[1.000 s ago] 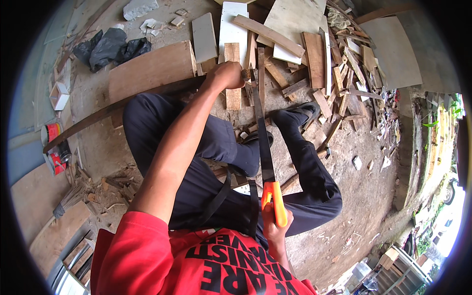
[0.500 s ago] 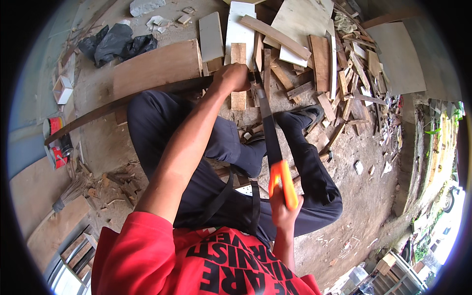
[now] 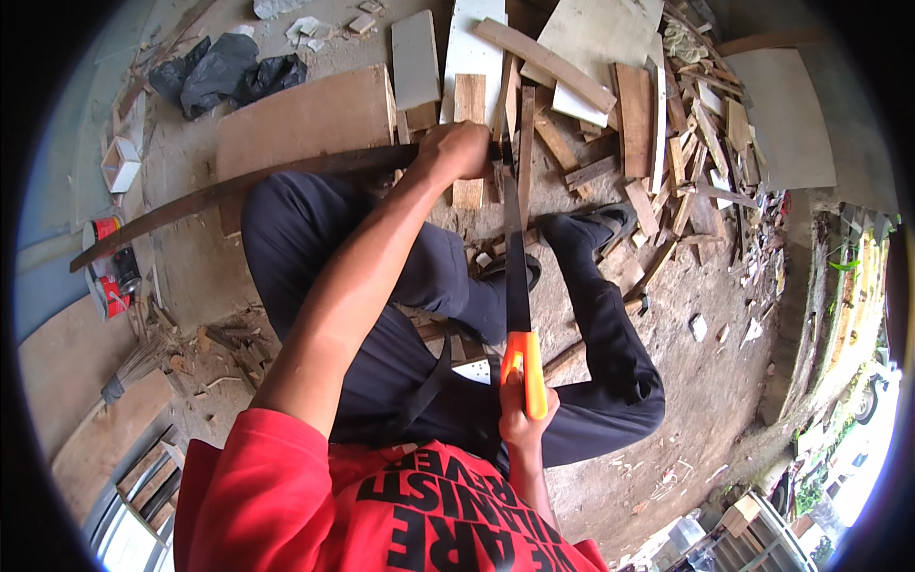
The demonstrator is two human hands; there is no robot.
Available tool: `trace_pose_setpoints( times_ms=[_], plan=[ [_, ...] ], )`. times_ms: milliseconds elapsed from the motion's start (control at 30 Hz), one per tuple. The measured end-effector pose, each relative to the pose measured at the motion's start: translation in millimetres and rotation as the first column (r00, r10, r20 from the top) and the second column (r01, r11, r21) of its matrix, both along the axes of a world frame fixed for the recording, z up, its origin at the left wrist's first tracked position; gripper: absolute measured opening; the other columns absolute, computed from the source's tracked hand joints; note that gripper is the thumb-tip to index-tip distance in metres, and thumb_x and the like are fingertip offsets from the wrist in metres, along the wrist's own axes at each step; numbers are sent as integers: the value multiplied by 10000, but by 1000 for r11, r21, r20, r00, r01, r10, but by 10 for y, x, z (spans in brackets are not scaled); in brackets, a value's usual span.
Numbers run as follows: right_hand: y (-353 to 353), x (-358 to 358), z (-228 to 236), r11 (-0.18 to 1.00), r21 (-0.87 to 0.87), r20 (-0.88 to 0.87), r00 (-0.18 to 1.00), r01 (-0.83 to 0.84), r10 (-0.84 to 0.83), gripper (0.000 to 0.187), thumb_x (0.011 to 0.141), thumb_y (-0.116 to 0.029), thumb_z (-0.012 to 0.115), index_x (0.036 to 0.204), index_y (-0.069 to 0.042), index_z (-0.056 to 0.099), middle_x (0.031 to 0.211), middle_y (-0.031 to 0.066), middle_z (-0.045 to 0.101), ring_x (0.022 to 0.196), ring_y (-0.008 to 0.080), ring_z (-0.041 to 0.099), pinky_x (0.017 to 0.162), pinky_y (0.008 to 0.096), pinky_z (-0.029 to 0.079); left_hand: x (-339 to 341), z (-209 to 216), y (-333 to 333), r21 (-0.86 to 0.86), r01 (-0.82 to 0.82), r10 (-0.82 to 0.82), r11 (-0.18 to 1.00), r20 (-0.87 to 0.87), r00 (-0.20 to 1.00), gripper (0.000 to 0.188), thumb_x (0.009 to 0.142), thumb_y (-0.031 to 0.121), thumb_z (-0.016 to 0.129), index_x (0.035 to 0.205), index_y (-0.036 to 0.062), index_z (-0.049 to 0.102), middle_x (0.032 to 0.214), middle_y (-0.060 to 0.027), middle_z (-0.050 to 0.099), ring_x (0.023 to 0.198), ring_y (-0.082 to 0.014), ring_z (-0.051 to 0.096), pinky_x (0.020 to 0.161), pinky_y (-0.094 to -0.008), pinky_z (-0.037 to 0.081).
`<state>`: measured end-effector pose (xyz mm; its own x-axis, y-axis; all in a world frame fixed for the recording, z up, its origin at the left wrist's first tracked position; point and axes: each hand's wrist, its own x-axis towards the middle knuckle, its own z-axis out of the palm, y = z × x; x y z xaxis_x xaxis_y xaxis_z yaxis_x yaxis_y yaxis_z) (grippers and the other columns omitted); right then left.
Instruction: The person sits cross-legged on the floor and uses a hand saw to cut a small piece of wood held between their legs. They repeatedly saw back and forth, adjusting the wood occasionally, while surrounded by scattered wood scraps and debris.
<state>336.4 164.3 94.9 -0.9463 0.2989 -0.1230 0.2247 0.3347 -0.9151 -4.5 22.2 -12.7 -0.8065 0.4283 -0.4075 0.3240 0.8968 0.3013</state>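
My left hand (image 3: 456,151) is closed around a long dark wooden strip (image 3: 286,172) near its right end. From there the strip runs left past my raised knee. A short light-brown board (image 3: 468,194) lies beneath that hand. In my right hand (image 3: 524,415), fingers wrapped round the orange handle, is a handsaw (image 3: 517,286). Its blade points away from me, and the far part meets the strip's end just right of my left hand. How deep the teeth sit in the wood cannot be made out.
Offcuts and boards (image 3: 634,119) pile up at the far right. A wide brown panel (image 3: 305,114) and black plastic bags (image 3: 224,76) lie far left. Red-labelled cans (image 3: 112,296) and a broom (image 3: 133,367) are at left. My sandalled feet (image 3: 586,229) flank the blade.
The saw handle and my right hand have moved left and a little nearer my body, so the blade stands straighter. My left hand keeps its grip on the strip.
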Motion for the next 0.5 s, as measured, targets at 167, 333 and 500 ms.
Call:
trace_pose_setpoints(
  times_ms=[167,333,500],
  plan=[
    [-63,-716,-148,1000,-24,7,1000,-7,8,274,946,-93,591,695,10,550,533,5,478,511,70,472,467,301,347,48,108,-81,128,-47,51,991,-28,998,255,733,190,630,908,36,735,920,-205,708,873,-340,704,770,-440,562],
    [-192,-1816,-201,966,-255,-43,997,49,-62,302,942,-141,631,695,9,540,548,-15,471,540,51,405,476,292,341,-1,291,27,75,65,-65,995,-8,998,288,739,182,590,956,72,744,993,-184,713,944,-346,692,835,-442,561],
    [-110,-593,-105,995,-97,-18,999,26,-27,175,901,-54,623,745,26,618,560,100,547,516,119,551,486,309,415,28,84,-48,90,-77,79,993,-16,997,237,733,161,617,909,66,745,911,-191,713,873,-357,699,775,-454,559]
  ],
)
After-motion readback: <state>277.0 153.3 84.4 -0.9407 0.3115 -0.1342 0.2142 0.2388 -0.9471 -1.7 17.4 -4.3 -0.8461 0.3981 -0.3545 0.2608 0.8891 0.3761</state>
